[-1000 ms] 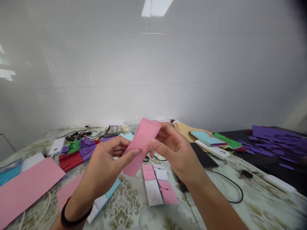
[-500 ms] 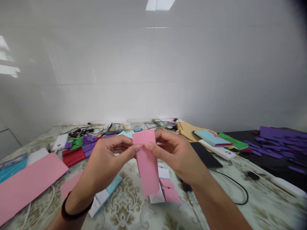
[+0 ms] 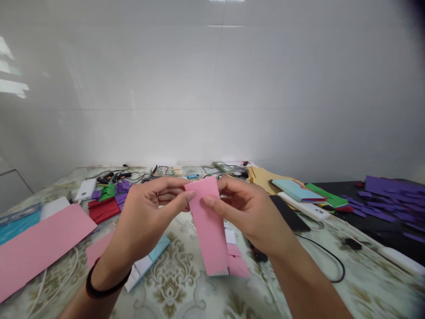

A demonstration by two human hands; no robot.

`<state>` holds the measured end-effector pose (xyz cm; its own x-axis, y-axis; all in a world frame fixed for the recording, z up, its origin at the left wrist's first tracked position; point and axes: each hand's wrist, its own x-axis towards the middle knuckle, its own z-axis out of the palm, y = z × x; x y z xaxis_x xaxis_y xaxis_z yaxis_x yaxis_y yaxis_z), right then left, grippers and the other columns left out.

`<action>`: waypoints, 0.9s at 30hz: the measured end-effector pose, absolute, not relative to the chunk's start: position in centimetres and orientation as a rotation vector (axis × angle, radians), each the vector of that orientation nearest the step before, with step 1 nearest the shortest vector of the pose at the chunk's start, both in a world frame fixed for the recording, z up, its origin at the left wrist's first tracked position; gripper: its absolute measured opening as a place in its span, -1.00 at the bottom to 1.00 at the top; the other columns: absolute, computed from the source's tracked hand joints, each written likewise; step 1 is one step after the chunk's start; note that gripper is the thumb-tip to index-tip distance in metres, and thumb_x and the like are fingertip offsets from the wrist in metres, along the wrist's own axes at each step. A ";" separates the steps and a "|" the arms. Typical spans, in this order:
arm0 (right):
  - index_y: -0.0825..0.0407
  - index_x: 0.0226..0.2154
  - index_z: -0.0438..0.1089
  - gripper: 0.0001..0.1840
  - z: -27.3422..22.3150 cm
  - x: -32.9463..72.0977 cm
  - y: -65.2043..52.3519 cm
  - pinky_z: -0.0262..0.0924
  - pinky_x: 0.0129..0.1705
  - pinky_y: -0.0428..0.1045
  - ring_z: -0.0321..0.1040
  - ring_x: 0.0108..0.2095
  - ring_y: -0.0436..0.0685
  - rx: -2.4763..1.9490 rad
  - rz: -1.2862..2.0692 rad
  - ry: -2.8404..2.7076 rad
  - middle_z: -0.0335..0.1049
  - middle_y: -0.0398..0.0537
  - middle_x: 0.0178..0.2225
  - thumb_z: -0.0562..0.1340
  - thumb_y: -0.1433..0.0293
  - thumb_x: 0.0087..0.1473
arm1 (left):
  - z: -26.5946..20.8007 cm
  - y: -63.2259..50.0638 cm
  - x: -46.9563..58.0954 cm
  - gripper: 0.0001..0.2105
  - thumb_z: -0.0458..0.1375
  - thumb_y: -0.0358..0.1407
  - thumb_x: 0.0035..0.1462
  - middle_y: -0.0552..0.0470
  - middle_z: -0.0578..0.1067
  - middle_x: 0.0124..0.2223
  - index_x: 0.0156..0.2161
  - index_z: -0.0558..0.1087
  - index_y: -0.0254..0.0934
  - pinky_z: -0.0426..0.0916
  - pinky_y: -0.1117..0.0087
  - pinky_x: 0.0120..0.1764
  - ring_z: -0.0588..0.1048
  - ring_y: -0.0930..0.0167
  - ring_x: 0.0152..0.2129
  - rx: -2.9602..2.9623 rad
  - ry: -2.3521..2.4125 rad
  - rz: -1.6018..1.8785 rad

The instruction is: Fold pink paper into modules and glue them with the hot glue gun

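Observation:
A long pink paper strip (image 3: 210, 239) hangs between my hands above the table, its lower end tilted to the right. My left hand (image 3: 156, 208) pinches the strip's upper left edge between thumb and fingers. On the upper right edge, my right hand (image 3: 244, 212) grips it, thumb on the front and fingers behind. Small folded pink papers (image 3: 237, 263) and a white one lie on the table, partly hidden behind the strip. Beside my left wrist are a light blue and white folded paper (image 3: 149, 263) and a pink piece (image 3: 99, 248).
A big pink sheet (image 3: 43, 248) lies at left, near red folded paper (image 3: 103, 210) and purple pieces. Right are a black flat object (image 3: 288, 212), a white power strip (image 3: 303, 206), coloured paper stacks (image 3: 295, 189) and purple strips (image 3: 381, 206). Cables cross the patterned tablecloth (image 3: 172, 283).
The pink strip's lower end has swung slightly right. My left thumb has shifted to its left edge, and my thumbs are farther apart. The view has tipped down a little.

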<state>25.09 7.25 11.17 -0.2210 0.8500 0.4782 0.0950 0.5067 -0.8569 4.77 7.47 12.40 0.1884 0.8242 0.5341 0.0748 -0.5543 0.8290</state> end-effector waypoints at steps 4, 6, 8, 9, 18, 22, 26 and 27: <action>0.00 -0.29 0.56 -0.81 11.3 25.2 7.2 0.32 -0.33 -0.08 0.39 -0.36 0.03 -0.825 0.893 -1.652 0.51 -0.12 -0.35 0.38 0.22 0.25 | 12.3 7.4 4.9 -0.79 0.37 -0.38 0.22 0.18 0.69 -0.35 -0.05 0.66 -0.10 0.58 0.65 -0.24 0.67 0.53 -0.39 1.865 0.819 1.505; -0.01 -0.29 0.56 -0.81 11.3 25.2 7.2 0.32 -0.33 -0.08 0.39 -0.35 0.03 -0.824 0.899 -1.653 0.51 -0.12 -0.34 0.38 0.22 0.24 | 12.2 7.4 4.9 -0.82 0.37 -0.38 0.23 0.17 0.71 -0.31 -0.08 0.67 -0.11 0.59 0.64 -0.22 0.68 0.52 -0.37 1.888 0.809 1.524; 0.00 -0.29 0.56 -0.81 11.3 25.2 7.2 0.32 -0.32 -0.07 0.39 -0.35 0.03 -0.821 0.898 -1.651 0.51 -0.12 -0.34 0.38 0.21 0.24 | 12.2 7.4 4.9 -0.86 0.37 -0.36 0.23 0.15 0.72 -0.28 -0.11 0.68 -0.12 0.61 0.62 -0.20 0.69 0.51 -0.35 1.898 0.811 1.522; -0.01 -0.29 0.56 -0.80 11.3 25.3 7.2 0.32 -0.32 -0.07 0.39 -0.35 0.03 -0.817 0.898 -1.651 0.51 -0.12 -0.34 0.38 0.21 0.24 | 12.1 7.4 4.9 -0.86 0.37 -0.36 0.23 0.15 0.72 -0.27 -0.11 0.68 -0.12 0.61 0.62 -0.19 0.70 0.50 -0.35 1.900 0.816 1.524; -0.03 -0.26 0.56 -0.82 11.4 25.2 7.1 0.33 -0.28 -0.08 0.42 -0.30 0.04 -0.764 0.866 -1.611 0.53 -0.13 -0.31 0.34 0.22 0.29 | 12.1 7.2 5.1 -0.86 0.36 -0.38 0.23 0.14 0.73 -0.26 -0.12 0.69 -0.13 0.64 0.58 -0.19 0.71 0.48 -0.35 1.978 0.823 1.577; -0.01 -0.33 0.54 -0.81 11.7 25.2 7.0 0.32 -0.31 -0.09 0.43 -0.34 0.03 -0.773 0.813 -1.548 0.52 -0.14 -0.36 0.35 0.24 0.27 | 12.3 7.0 5.2 -0.84 0.35 -0.39 0.23 0.15 0.74 -0.24 -0.12 0.69 -0.12 0.65 0.55 -0.18 0.71 0.47 -0.35 1.994 0.858 1.556; 0.00 -0.39 0.52 -0.78 11.7 25.0 6.9 0.32 -0.35 -0.08 0.41 -0.38 0.04 -0.779 0.807 -1.519 0.49 -0.13 -0.41 0.37 0.23 0.25 | 12.4 6.9 5.2 -0.84 0.35 -0.40 0.23 0.15 0.74 -0.23 -0.13 0.70 -0.11 0.66 0.53 -0.18 0.71 0.46 -0.35 2.004 0.875 1.541; 0.00 -0.40 0.51 -0.76 11.7 25.0 6.9 0.31 -0.36 -0.08 0.40 -0.39 0.04 -0.776 0.805 -1.513 0.48 -0.14 -0.42 0.37 0.23 0.24 | 12.4 6.9 5.2 -0.85 0.35 -0.40 0.23 0.14 0.74 -0.23 -0.13 0.70 -0.11 0.66 0.53 -0.18 0.71 0.46 -0.35 2.007 0.874 1.540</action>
<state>25.00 6.89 11.70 -0.0829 0.8406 0.5352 0.0258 0.5387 -0.8421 5.16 6.92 12.35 0.1713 0.7218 0.6706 0.2053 -0.6919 0.6922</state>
